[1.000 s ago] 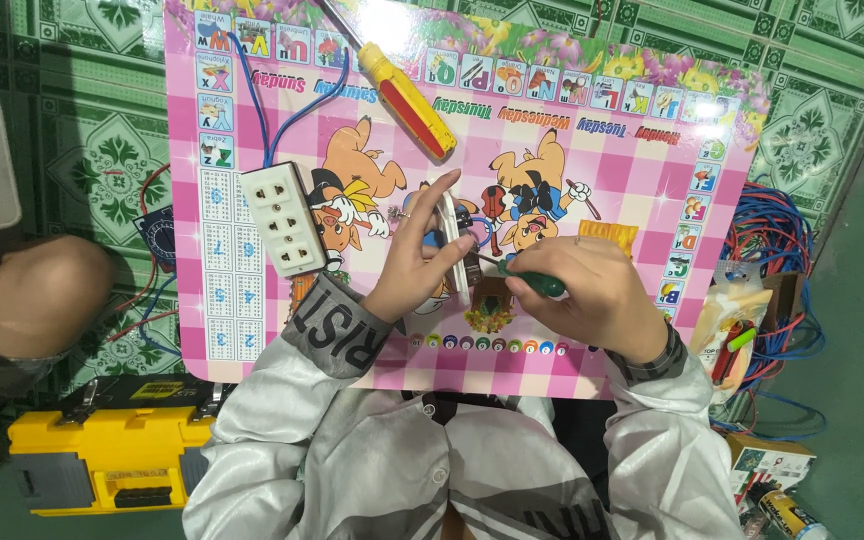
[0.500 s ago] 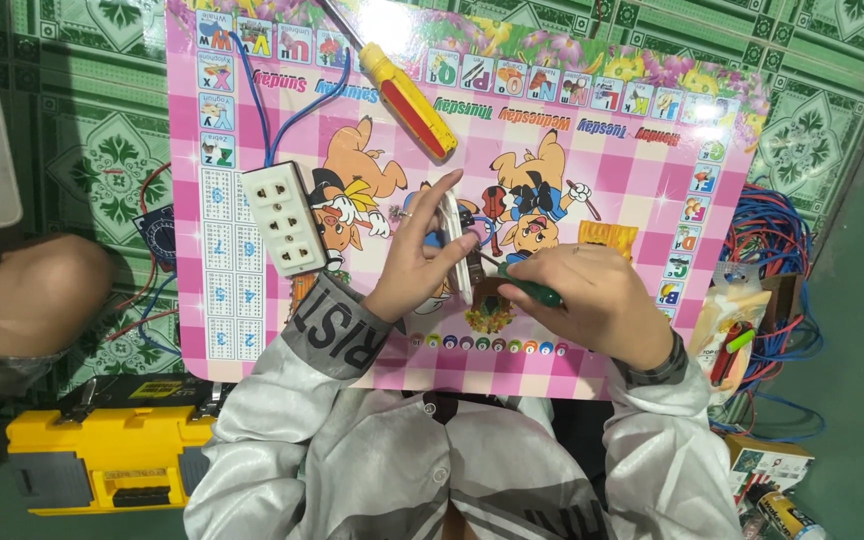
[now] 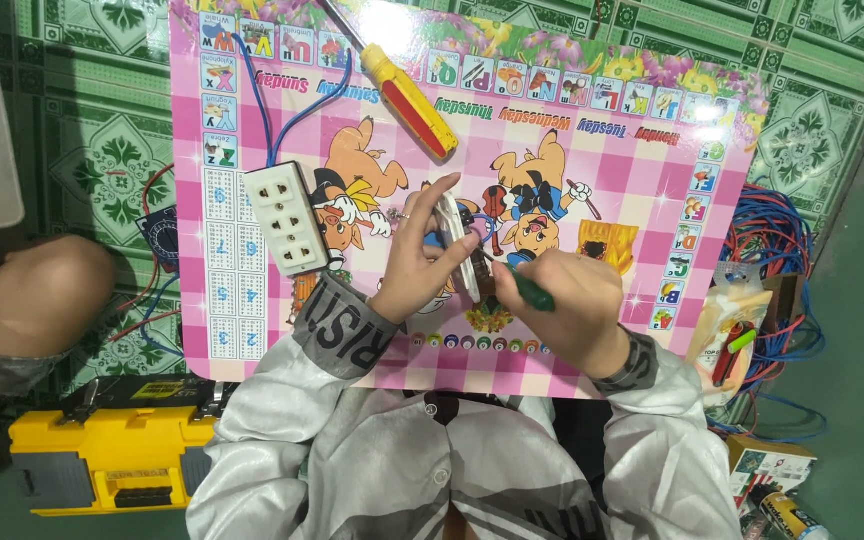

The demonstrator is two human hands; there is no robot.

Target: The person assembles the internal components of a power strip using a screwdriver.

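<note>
Single head camera, looking steeply down, close over pink board (image 3: 612, 170).

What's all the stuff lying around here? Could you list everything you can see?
Board: one, pink checked with cartoon animals, lying on the floor under the hands.
Socket strip: one, white, on the board's left part.
Large screwdriver: one, yellow and red handle, near the board's top.
White plate: one, small electrical part, held on edge at the board's middle.
Small screwdriver: one, green handle, tip at the white plate.
Toolbox: one, yellow and grey, bottom left.
Wire coil: one bundle, blue and red, right of the board.
Floor tiles: green patterned.
Left hand: holds the white plate.
Right hand: grips the small screwdriver.
</note>
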